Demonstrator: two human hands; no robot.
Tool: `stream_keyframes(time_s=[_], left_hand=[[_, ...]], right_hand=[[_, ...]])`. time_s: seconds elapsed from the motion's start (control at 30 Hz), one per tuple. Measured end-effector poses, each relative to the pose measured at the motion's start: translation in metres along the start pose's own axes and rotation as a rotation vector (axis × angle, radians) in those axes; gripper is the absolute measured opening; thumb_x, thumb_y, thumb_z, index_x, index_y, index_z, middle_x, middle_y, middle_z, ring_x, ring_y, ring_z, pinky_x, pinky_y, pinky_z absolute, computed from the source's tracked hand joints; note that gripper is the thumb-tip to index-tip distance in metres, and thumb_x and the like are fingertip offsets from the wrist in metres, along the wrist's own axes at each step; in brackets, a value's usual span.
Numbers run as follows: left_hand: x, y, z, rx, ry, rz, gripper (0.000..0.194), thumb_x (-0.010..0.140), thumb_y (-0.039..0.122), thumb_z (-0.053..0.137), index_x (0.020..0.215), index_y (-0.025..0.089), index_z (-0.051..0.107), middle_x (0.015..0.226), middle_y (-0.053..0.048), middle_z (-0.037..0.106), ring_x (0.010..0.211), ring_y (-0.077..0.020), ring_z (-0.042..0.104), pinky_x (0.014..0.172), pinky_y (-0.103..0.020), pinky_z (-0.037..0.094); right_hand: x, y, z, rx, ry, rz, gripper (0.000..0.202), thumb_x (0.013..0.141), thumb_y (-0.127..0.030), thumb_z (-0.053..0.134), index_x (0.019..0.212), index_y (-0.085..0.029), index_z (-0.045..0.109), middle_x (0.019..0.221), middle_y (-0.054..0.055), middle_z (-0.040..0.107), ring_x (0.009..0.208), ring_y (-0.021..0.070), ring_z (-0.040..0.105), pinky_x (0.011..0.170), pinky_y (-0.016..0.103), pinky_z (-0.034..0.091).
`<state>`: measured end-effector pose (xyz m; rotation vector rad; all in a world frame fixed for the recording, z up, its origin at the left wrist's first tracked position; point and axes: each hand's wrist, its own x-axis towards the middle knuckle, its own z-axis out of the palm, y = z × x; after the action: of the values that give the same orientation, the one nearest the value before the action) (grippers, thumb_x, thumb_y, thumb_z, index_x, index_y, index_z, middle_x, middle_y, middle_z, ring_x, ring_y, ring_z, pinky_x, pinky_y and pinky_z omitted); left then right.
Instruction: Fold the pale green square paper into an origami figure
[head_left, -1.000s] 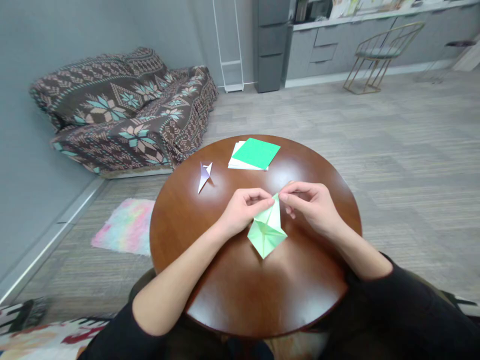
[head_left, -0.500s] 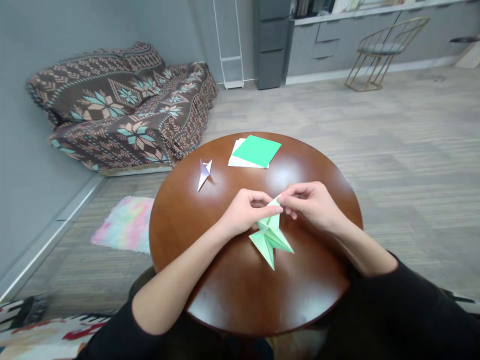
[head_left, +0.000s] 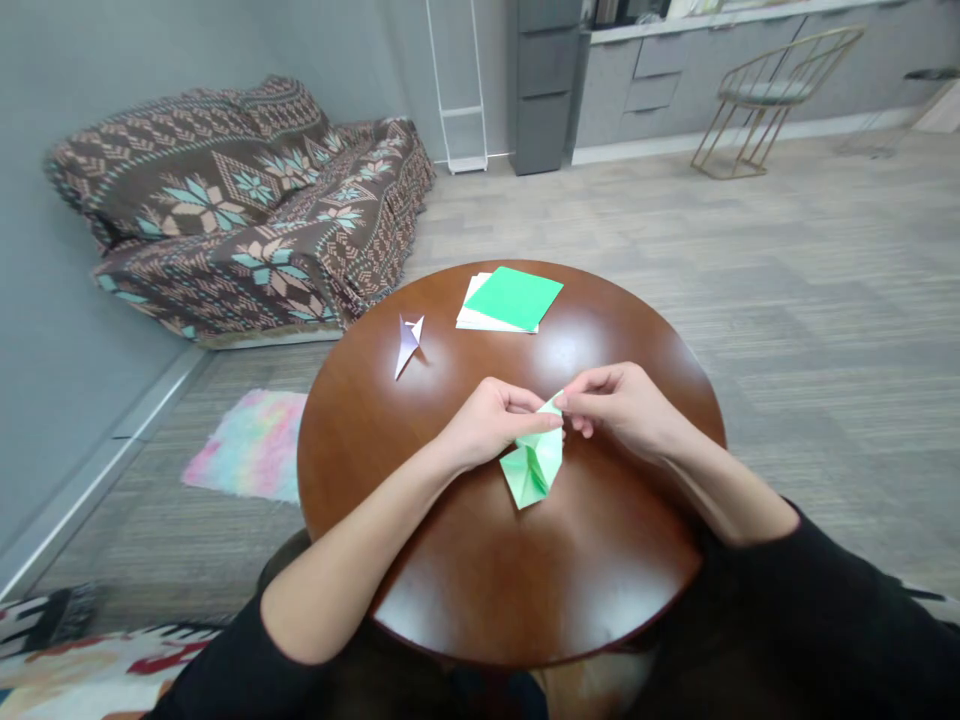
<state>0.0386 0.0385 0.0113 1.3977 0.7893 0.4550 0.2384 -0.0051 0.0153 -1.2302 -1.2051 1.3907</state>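
Light green folded paper [head_left: 534,472] is held between both hands over the round brown table [head_left: 450,560]. My left hand [head_left: 496,425] pinches its upper part, the thumb lying across the top. At the paper's upper right tip, my right hand [head_left: 621,405] grips the corner between thumb and fingers. The lower part of the paper has creased, bunched flaps pointing toward me. Part of the paper is hidden under the left thumb and fingers.
Green paper [head_left: 514,297] lies over white sheets [head_left: 472,318] at the table's far side. A small purple and white folded paper [head_left: 407,346] rests at the far left. Beyond are a covered sofa [head_left: 247,215], a pastel rug [head_left: 251,445] and a metal chair [head_left: 765,95].
The lower flaps of the light green paper, spread in long points before, are now drawn in to a shorter, more compact shape. Both hands have barely moved.
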Motion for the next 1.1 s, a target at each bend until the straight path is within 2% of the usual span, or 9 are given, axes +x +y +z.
stream_keyframes(time_s=[0.13, 0.43, 0.6, 0.87, 0.97, 1.1], left_hand=[[0.0, 0.001, 0.001, -0.037, -0.026, 0.002, 0.029, 0.075, 0.04, 0.08, 0.082, 0.012, 0.078, 0.08, -0.009, 0.077, 0.065, -0.0156, 0.068, 0.061, -0.024, 0.05], [-0.001, 0.001, 0.001, -0.062, -0.045, 0.012, 0.024, 0.075, 0.036, 0.08, 0.082, 0.013, 0.079, 0.081, -0.007, 0.078, 0.067, -0.0139, 0.068, 0.063, -0.021, 0.051], [0.0, 0.001, 0.001, -0.072, -0.044, -0.002, 0.024, 0.074, 0.035, 0.081, 0.08, 0.012, 0.078, 0.08, -0.008, 0.078, 0.067, -0.0154, 0.069, 0.063, -0.023, 0.052], [-0.002, 0.008, -0.001, -0.081, -0.01, -0.054, 0.025, 0.069, 0.034, 0.084, 0.078, 0.011, 0.078, 0.078, -0.01, 0.077, 0.064, -0.0165, 0.068, 0.061, -0.025, 0.052], [-0.002, 0.006, 0.0, -0.054, -0.003, -0.076, 0.024, 0.069, 0.033, 0.083, 0.076, 0.011, 0.078, 0.077, -0.01, 0.077, 0.063, -0.017, 0.069, 0.059, -0.025, 0.051], [-0.002, 0.003, 0.002, -0.072, -0.027, -0.085, 0.022, 0.071, 0.033, 0.081, 0.074, 0.012, 0.077, 0.078, -0.01, 0.077, 0.064, -0.0183, 0.07, 0.06, -0.026, 0.052]], right_hand=[[0.0, -0.001, 0.003, 0.028, 0.034, 0.009, 0.009, 0.066, -0.02, 0.08, 0.062, -0.015, 0.074, 0.05, 0.001, 0.064, 0.047, 0.0088, 0.053, 0.047, 0.021, 0.04], [0.001, -0.001, 0.005, 0.058, 0.043, 0.049, 0.007, 0.063, -0.019, 0.077, 0.059, -0.015, 0.073, 0.05, 0.0, 0.064, 0.047, 0.0083, 0.051, 0.048, 0.022, 0.037], [0.002, 0.001, 0.006, 0.067, 0.064, 0.059, 0.01, 0.061, -0.019, 0.079, 0.056, -0.015, 0.071, 0.048, 0.0, 0.062, 0.046, 0.0085, 0.05, 0.047, 0.023, 0.036], [0.005, 0.009, 0.014, 0.244, 0.094, 0.153, 0.023, 0.055, -0.026, 0.089, 0.057, -0.015, 0.07, 0.053, 0.001, 0.061, 0.049, 0.0081, 0.047, 0.047, 0.023, 0.037], [0.009, 0.007, 0.01, 0.34, 0.155, 0.147, 0.028, 0.055, -0.027, 0.091, 0.055, -0.016, 0.065, 0.052, -0.002, 0.055, 0.047, 0.0062, 0.042, 0.044, 0.022, 0.032], [0.012, 0.007, 0.0, 0.344, 0.306, 0.001, 0.027, 0.062, -0.029, 0.089, 0.061, -0.017, 0.065, 0.056, -0.003, 0.054, 0.049, 0.0064, 0.042, 0.045, 0.022, 0.03]])
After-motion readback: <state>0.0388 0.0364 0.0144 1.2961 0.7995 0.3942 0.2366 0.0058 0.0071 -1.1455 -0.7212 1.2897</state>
